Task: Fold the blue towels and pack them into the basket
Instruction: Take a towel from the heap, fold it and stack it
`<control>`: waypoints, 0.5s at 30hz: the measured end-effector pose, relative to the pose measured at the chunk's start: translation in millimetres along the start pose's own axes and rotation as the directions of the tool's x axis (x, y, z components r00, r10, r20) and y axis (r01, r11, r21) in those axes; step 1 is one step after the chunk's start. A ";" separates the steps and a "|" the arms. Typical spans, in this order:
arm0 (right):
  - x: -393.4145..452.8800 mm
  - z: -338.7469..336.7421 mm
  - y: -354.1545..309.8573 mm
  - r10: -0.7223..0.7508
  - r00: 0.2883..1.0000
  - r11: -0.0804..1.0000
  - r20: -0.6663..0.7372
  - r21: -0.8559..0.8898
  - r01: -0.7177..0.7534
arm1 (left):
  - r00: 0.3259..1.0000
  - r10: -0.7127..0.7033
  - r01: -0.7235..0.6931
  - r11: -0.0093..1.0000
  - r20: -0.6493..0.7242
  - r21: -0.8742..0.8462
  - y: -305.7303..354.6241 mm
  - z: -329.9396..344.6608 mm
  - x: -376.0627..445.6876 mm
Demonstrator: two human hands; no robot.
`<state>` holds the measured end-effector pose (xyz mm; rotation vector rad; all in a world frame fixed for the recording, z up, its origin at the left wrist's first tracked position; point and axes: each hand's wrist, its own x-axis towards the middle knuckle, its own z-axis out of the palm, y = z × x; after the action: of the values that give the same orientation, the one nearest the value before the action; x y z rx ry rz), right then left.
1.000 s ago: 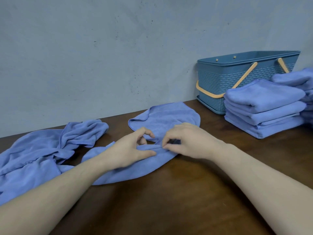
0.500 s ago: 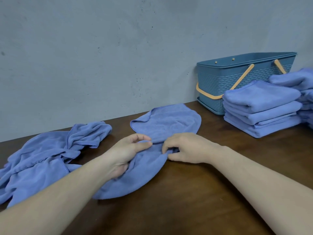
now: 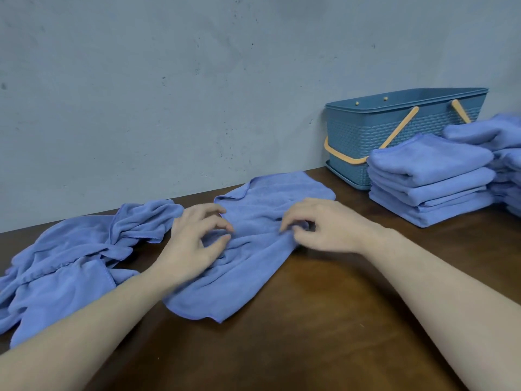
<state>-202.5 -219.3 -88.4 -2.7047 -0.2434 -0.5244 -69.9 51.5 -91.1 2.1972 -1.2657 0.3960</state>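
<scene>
At the left edge of the frame a heap of unfolded towels point(image 3: 64, 266) lies crumpled on the table point(image 3: 324, 334). Just right of it, at centre, the towel being worked point(image 3: 262, 221) lies part-spread and wrinkled. The left hand point(image 3: 194, 246) rests on its bunched middle, fingers loosely curled with the tips near the cloth; motion blur means I cannot tell whether they pinch anything. The right hand point(image 3: 324, 227) curls its fingertips into a ridge of cloth and seems to pinch it.

The step looks like flattening before the fold. It probably goes best if both hands draw the cloth outward until the edges lie straight, then match the corners.

At the right, two stacks of folded towels point(image 3: 428, 179) stand in front of the basket point(image 3: 394, 131). The farther stack is cut off by the frame's right edge, and the basket's inside is hidden.
</scene>
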 end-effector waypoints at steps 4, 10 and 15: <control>5.8 23.1 -35.0 -0.148 0.973 0.988 0.178 -0.027 0.155 | 0.938 0.200 -0.187 0.980 0.284 -0.071 -5.6 -11.4 -13.3; 9.0 29.8 -26.8 -0.071 0.976 0.995 0.205 0.084 0.055 | 0.944 0.135 -0.147 0.989 0.300 0.019 -20.9 -12.7 -23.7; 10.0 28.9 -28.2 0.096 0.981 0.926 0.170 0.347 -0.151 | 0.960 -0.094 0.177 0.934 0.263 -0.310 2.7 -3.2 -24.8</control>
<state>-190.6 -181.3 -100.2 -2.3819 -0.1858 -0.2119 -84.8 69.6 -100.3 2.0671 -1.1928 -0.1430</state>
